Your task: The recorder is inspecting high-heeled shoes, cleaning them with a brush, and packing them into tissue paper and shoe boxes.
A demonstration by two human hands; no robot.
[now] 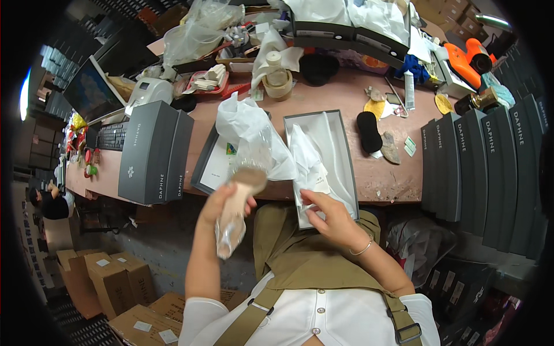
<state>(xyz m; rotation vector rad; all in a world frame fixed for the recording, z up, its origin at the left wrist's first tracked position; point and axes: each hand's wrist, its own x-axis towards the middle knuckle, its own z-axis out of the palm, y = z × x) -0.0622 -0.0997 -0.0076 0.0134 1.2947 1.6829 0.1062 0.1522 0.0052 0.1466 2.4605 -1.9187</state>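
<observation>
In my left hand (214, 206) is a pale beige shoe (235, 209), sole toward me, with clear film-like material at its ends; the fingers are wrapped round its middle. The shoe is over the desk's near edge, tilted. My right hand (336, 222), with a bangle at the wrist, is over the near end of an open grey shoebox (348, 158). Its fingers are apart, close to white tissue paper (304, 151) in the box; whether they touch it I cannot tell. Left of the box lies a grey box lid (203, 167), with crumpled white paper (239, 115) over it.
Closed grey shoeboxes (151, 153) stand at the left, and several more (482, 173) line the right. A black oval pad (369, 132) lies right of the open box. Tape rolls (278, 83), an orange tape dispenser (461, 66) and a monitor (92, 92) stand farther back. Cartons (109, 279) fill the lower left floor.
</observation>
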